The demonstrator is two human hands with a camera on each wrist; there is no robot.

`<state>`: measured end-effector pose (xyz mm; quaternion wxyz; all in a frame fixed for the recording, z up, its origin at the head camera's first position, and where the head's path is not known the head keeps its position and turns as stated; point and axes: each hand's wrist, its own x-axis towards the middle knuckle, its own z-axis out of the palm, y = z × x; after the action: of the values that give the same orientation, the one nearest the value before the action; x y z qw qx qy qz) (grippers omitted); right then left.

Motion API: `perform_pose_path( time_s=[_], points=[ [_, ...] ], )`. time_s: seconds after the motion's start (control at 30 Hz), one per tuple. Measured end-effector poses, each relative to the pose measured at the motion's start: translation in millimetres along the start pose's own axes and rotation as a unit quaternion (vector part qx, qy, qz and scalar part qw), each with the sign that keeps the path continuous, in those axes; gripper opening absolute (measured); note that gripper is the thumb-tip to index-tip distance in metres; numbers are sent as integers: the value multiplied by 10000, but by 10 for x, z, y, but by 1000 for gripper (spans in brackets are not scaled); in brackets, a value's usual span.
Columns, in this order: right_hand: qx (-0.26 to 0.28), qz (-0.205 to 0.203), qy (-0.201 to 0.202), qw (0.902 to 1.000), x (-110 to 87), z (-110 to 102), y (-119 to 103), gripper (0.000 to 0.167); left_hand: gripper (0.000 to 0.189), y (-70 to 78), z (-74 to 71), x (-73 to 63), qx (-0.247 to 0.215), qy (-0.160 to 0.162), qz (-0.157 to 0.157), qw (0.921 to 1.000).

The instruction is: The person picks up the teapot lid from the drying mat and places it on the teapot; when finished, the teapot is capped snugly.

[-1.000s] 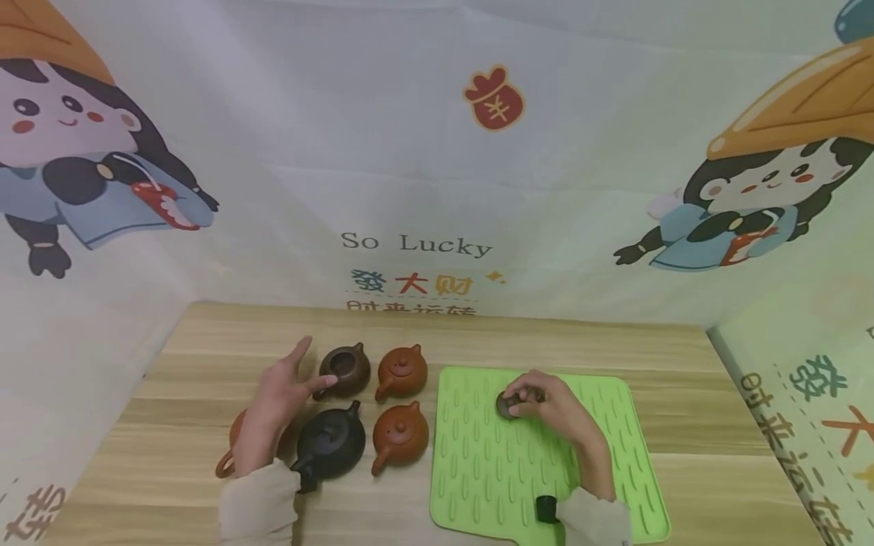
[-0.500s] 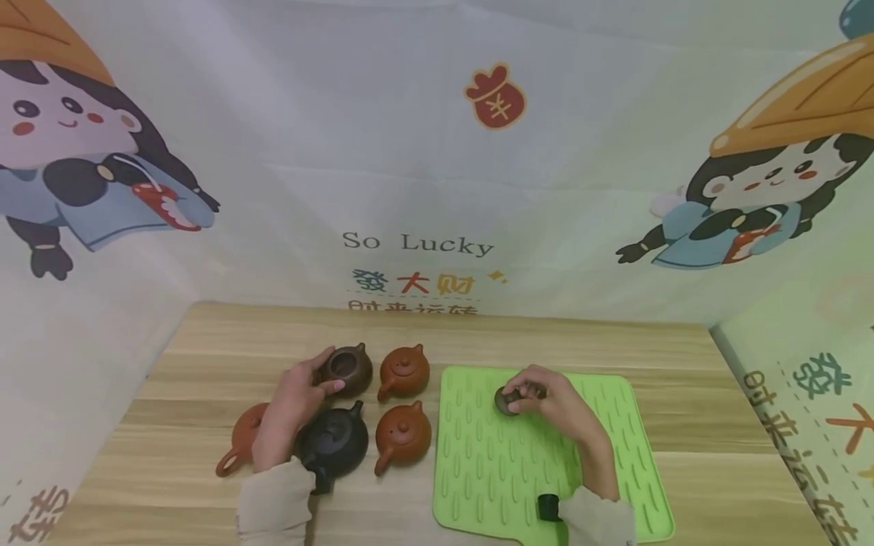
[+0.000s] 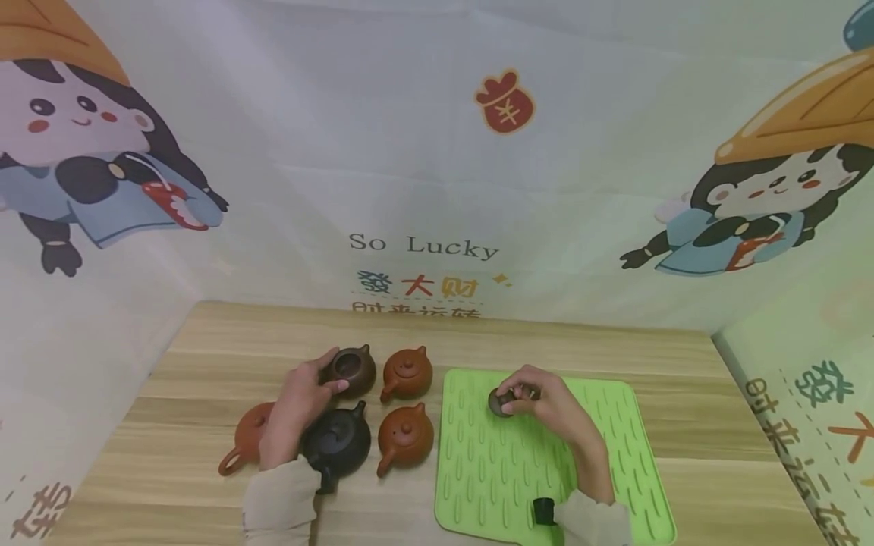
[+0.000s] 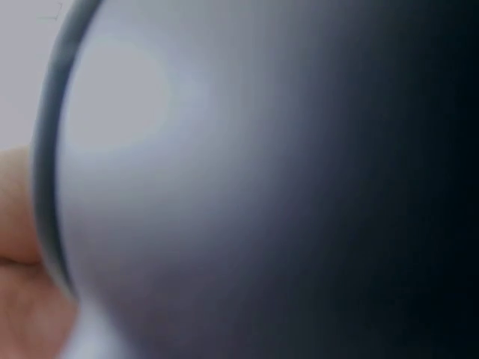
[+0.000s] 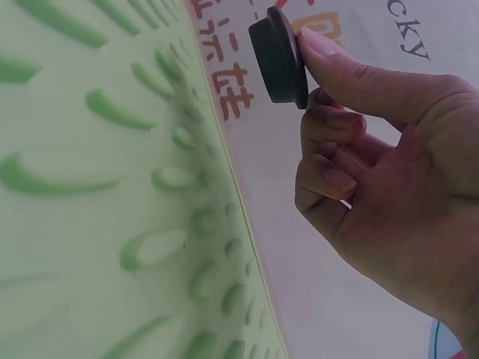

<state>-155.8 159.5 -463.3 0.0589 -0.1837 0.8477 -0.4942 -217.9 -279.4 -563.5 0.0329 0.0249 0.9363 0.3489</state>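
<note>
My left hand (image 3: 299, 402) grips a dark brown teapot (image 3: 363, 381) at the back of the table, thumb on the near side and fingers at the far side. That teapot has no lid, so its round opening shows. Above a green ridged mat (image 3: 478, 455), my right hand (image 3: 549, 402) pinches a small dark teapot lid (image 3: 499, 404). The right wrist view shows the lid (image 5: 278, 60) tilted on edge between thumb and fingers, clear of the mat. A blurred dark rounded surface (image 4: 262, 194) fills most of the left wrist view, hiding the grip.
Two orange-brown teapots with lids stand right of the brown one, a back teapot (image 3: 408, 375) and a front teapot (image 3: 406, 437). A black teapot (image 3: 340, 440) sits beside my left wrist. Another orange teapot (image 3: 249, 436) is partly hidden by that hand. Printed cloth (image 3: 410, 167) encloses the table.
My left hand has moved right from beside the brown teapot, and its raised fingers have come around the pot. The right hand, still pinching the lid, has shifted slightly left.
</note>
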Motion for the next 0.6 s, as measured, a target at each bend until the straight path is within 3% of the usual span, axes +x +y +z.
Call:
perform_pose_path(
  time_s=[0.17, 0.37, 0.6],
  points=[
    [13, 85, 24, 10000, 56, 51, -65, 16, 74, 27, -4, -26, 18, 10, -68, 10000],
    [28, -245, -26, 9997, 215, 138, -171, 16, 73, 127, -47, -89, -9, 29, -217, 9998],
    [-21, -520, -130, 9986, 421, 258, -310, 16, 73, 276, -107, -166, -1, 89, -163, 9998]
  ],
)
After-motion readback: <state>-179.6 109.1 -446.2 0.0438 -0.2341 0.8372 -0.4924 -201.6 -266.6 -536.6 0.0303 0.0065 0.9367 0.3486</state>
